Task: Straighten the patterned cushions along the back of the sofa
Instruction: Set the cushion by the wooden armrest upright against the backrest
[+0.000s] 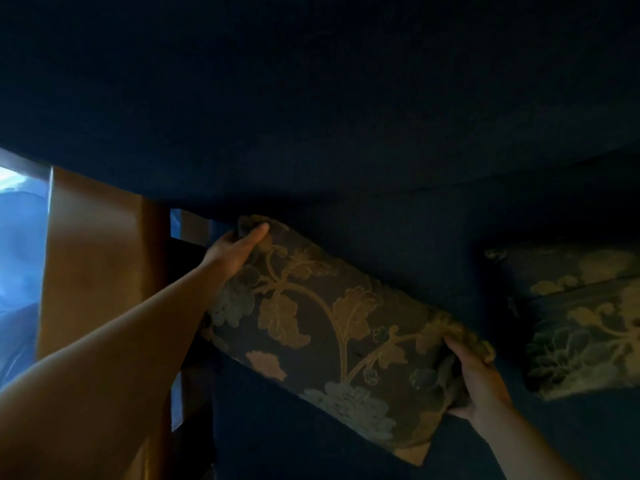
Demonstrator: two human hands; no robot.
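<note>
Both hands are clamped on the dark floral-patterned fabric cushion (pixel 322 327), which sits tilted against the dark blue sofa back (pixel 311 98): left hand (pixel 235 247) pinching its far-left corner, right hand (pixel 474 379) gripping the near-right edge. A second floral cushion (pixel 581 323) sits just to the right, a narrow gap between them, and a brown wooden panel (pixel 93 254) borders the left.
</note>
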